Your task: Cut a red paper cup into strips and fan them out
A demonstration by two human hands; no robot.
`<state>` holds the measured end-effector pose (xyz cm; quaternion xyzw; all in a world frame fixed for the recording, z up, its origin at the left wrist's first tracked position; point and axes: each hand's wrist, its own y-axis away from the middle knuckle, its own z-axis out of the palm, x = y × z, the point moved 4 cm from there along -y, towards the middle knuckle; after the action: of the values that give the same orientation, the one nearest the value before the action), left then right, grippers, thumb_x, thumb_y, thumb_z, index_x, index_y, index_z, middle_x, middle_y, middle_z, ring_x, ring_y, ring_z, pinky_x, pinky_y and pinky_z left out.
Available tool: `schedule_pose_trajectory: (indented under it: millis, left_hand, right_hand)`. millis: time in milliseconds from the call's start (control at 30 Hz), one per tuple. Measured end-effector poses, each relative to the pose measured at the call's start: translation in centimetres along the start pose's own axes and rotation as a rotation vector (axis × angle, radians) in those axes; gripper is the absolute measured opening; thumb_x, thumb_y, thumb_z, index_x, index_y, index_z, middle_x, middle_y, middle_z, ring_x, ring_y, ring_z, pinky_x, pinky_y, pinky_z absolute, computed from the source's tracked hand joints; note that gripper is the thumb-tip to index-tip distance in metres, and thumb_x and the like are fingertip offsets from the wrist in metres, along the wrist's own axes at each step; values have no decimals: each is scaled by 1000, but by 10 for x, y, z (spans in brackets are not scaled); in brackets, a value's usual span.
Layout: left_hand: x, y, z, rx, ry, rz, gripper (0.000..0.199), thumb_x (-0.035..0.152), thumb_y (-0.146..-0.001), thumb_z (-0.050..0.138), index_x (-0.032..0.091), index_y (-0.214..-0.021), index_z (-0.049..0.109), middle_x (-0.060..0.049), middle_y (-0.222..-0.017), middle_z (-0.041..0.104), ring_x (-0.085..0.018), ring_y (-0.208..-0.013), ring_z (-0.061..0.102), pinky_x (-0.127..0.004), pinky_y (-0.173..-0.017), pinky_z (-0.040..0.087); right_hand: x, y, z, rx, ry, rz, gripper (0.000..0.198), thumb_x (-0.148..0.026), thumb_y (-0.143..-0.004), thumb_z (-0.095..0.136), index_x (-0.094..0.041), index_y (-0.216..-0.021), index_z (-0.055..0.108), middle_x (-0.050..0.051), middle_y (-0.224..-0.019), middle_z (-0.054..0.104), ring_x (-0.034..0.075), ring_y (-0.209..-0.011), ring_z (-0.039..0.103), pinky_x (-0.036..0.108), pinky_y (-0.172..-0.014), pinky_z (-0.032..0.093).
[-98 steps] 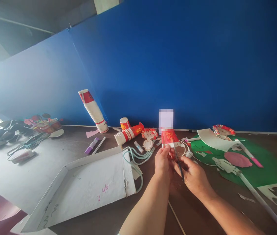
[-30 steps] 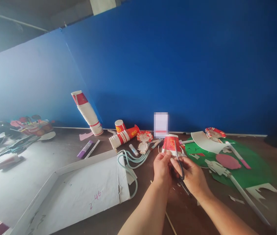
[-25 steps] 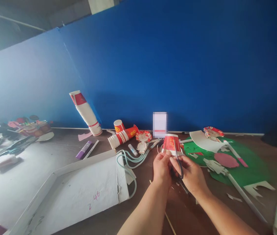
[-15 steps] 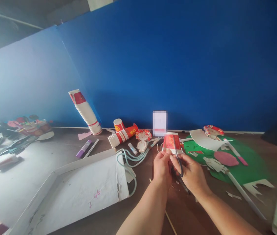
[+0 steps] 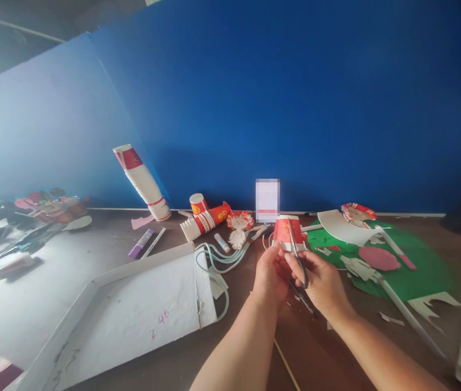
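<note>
A red and white paper cup is held upside down over the table. My left hand pinches its lower rim, fingers closed. Dark-handled scissors are in my right hand, whose fingers wrap around one handle loop. One blade lies upward across the front of the cup; where the other blade is, I cannot make out. Just left of the hands lie a paper figure with a red-and-white fringe and a pale looped cable.
A white box lid lies front left, near a purple marker and a glue stick. Stacked paper cups lean against the blue panel. Green paper with cut pieces is at right; a thin stick lies in front.
The view has tilted down slightly. My hands still hold the cup and scissors, and the scissors' handles have shifted a little against my right hand.
</note>
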<state>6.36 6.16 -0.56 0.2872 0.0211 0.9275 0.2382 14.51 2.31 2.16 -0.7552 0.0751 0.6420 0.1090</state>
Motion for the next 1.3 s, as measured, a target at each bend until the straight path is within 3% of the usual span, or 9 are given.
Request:
schedule_pose_trajectory:
  millis: [267,533,733,967,1100,1300]
  left_hand:
    - [0,-4,-4,68,-83,84,37,45,-68,73,18,-70,47,2,-51,53,-11,-33,43,-22,-30,30]
    - [-1,-7,-11,138,-62,104,40,43,-67,77,17,-74,47,4,-54,49,-8,-37,45,-21,-36,32]
    - [-1,-8,-13,142,-7,140,39,40,-64,80,16,-73,50,3,-58,50,-7,-44,47,-20,-42,36]
    - [0,-2,-7,111,79,-11,31,36,-68,76,14,-69,54,2,-57,49,-8,-44,45,-22,-43,38]
    - [6,-1,-8,146,207,-26,25,31,-76,71,13,-70,54,3,-58,46,-5,-45,45,-18,-45,40]
    - [13,-2,-8,172,220,-70,7,8,-78,65,8,-75,59,-1,-64,53,-3,-51,50,-11,-46,40]
  right_hand:
    - [-2,3,0,50,-43,80,32,-50,-70,73,-20,-69,62,-3,-50,58,11,-43,51,21,-42,39]
    - [4,2,1,42,-98,184,39,-52,-70,72,-20,-56,54,-4,-45,52,9,-39,45,20,-38,37]
    - [0,3,-1,44,-86,171,40,-53,-69,72,-20,-56,53,-4,-46,52,9,-40,44,20,-37,37]
    - [0,2,0,56,-43,125,40,-58,-71,68,-20,-66,59,-2,-52,54,11,-43,49,21,-38,38]
    - [4,1,0,26,-50,123,37,-55,-70,71,-20,-65,59,-3,-51,53,11,-43,47,21,-38,38]
    - [10,-3,-5,60,-68,128,36,-55,-69,71,-20,-70,61,-3,-52,57,12,-45,51,22,-39,40]
